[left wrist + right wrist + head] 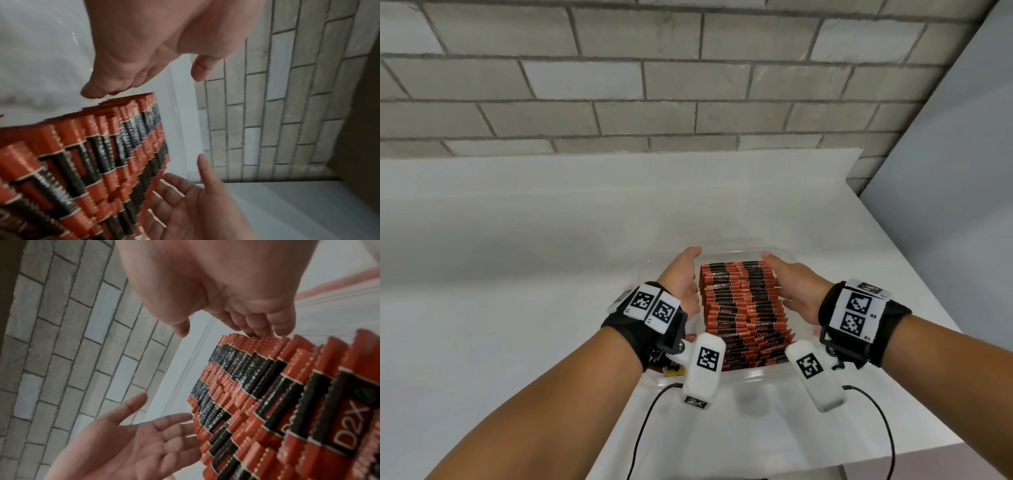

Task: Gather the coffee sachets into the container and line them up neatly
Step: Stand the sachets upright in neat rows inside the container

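Observation:
A long row of orange-and-black coffee sachets (743, 308) stands on edge, packed front to back in a clear plastic container (732, 255) on the white table. My left hand (683, 277) lies flat along the row's left side with straight fingers, and my right hand (791, 281) along its right side. In the right wrist view, the right hand's fingertips (257, 333) touch the sachet (277, 394) ends. In the left wrist view, the left hand (144, 78) sits at the corner of the sachets (102, 154); contact is unclear. Neither hand grips anything.
The white table (551, 274) runs back to a grey brick wall (654, 85). Its right edge drops off beside a grey panel (945, 171). Black cables (643, 428) hang from the wrist cameras near the table's front edge. An orange scrap (690, 337) shows by my left wrist.

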Available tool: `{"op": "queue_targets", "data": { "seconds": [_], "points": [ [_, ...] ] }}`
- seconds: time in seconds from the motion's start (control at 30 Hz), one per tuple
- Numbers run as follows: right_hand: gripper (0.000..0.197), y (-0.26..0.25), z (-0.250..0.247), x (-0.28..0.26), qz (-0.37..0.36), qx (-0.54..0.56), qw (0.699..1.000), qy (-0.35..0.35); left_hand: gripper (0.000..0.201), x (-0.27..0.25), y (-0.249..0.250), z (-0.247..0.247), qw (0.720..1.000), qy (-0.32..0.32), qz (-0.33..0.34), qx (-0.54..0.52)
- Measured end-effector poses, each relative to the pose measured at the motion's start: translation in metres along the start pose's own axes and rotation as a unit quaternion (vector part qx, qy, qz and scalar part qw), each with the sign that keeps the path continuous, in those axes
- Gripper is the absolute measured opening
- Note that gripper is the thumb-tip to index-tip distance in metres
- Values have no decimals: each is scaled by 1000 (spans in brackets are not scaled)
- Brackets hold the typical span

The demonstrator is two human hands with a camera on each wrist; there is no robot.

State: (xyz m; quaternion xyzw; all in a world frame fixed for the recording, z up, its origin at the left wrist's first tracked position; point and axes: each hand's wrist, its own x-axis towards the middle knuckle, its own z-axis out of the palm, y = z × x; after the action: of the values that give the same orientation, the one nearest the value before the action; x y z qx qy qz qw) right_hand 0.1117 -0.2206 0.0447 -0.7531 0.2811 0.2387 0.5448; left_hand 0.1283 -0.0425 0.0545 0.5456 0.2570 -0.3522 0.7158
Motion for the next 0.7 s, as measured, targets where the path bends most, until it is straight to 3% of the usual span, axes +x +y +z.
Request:
{"op": "queue_targets", "data": {
  "seconds": [0.1, 0.17, 0.27, 0.37, 0.47, 0.57, 0.7],
  "points": [
    [67, -11, -5, -20, -94, -143, 984, 45, 60, -20, 9, -29, 996, -14, 91, 5],
    [64, -21, -5, -37, -194, -278, 938, 69, 43, -42, 20, -59, 989, -16, 150, -3],
    [42, -38, 20, -57, -264, -367, 892, 4, 30, -60, 25, -104, 981, 56, 184, 14],
    [32, -46, 69, -57, -260, -454, 846, -102, 25, -52, 8, -127, 977, 123, 142, 97],
    [40, -48, 117, -40, -224, -538, 801, -135, 27, -43, -8, -125, 974, 97, 111, 173],
    [39, -48, 148, -27, -163, -563, 797, -147, 27, -34, -14, -127, 973, 81, 124, 178],
    [42, -46, 162, -22, -131, -632, 744, -171, 29, -27, -21, -132, 976, 65, 134, 159]
  ]
}}
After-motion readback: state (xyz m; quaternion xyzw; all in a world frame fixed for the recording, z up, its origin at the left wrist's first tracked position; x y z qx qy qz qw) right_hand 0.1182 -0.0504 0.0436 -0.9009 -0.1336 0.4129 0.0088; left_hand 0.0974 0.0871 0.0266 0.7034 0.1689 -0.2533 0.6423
